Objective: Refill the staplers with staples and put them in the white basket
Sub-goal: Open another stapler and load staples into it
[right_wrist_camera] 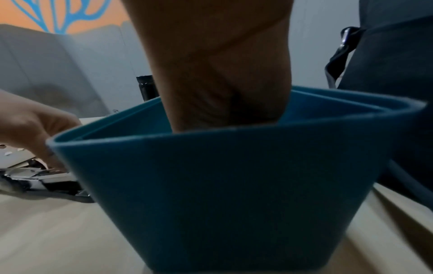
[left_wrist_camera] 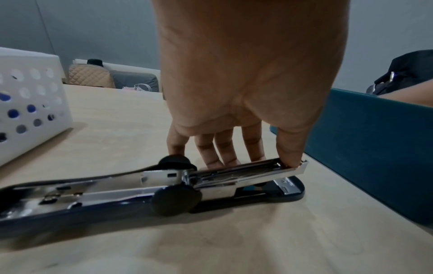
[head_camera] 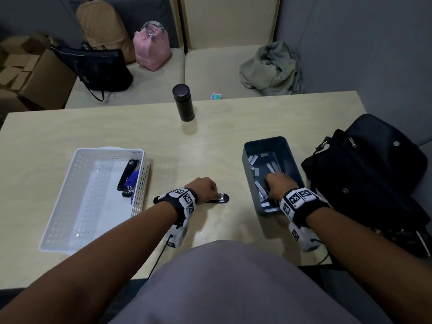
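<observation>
A dark stapler [head_camera: 222,198] lies swung open flat on the table between the basket and the bin. My left hand [head_camera: 209,187] pinches its bare metal magazine [left_wrist_camera: 234,174] near the front end, with the thumb [left_wrist_camera: 289,157] on one side and the fingers behind. My right hand [head_camera: 277,184] reaches down into the dark teal bin [head_camera: 249,174] among loose staple strips [head_camera: 261,188]. The bin rim [right_wrist_camera: 234,129] hides its fingers in the right wrist view. The white basket [head_camera: 58,199] at the left holds a black stapler [head_camera: 127,174] and a blue stapler [head_camera: 132,180].
A black flask [head_camera: 184,102] stands at the table's far middle. A black bag [head_camera: 364,178] sits right beside the bin at the table's right edge. Behind the table a bench carries several bags and a grey cloth [head_camera: 271,69].
</observation>
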The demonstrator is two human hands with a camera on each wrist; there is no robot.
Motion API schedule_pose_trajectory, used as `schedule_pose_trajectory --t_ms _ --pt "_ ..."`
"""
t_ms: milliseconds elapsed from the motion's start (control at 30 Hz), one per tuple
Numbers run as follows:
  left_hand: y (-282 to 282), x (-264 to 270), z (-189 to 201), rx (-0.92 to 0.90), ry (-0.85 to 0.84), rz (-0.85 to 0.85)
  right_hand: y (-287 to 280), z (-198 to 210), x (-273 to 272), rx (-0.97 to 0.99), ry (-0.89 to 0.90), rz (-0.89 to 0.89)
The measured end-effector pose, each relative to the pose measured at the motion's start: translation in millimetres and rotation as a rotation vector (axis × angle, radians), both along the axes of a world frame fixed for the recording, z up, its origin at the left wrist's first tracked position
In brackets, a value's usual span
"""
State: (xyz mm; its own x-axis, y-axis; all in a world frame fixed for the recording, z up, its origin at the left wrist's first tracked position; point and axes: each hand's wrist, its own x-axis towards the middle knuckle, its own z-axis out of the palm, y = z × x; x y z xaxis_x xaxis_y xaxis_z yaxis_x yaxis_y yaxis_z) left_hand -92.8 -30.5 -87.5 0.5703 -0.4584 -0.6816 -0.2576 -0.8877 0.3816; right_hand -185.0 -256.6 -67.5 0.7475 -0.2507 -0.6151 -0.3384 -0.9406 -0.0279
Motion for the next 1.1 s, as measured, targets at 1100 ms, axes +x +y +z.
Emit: schedule_pose_trajectory --t_ms 1100 --pt "7.6 1.6 -6.1 0.002 -0.023 -0.014 -20.0 4.1 10.2 0.480 -0.286 -0.355"
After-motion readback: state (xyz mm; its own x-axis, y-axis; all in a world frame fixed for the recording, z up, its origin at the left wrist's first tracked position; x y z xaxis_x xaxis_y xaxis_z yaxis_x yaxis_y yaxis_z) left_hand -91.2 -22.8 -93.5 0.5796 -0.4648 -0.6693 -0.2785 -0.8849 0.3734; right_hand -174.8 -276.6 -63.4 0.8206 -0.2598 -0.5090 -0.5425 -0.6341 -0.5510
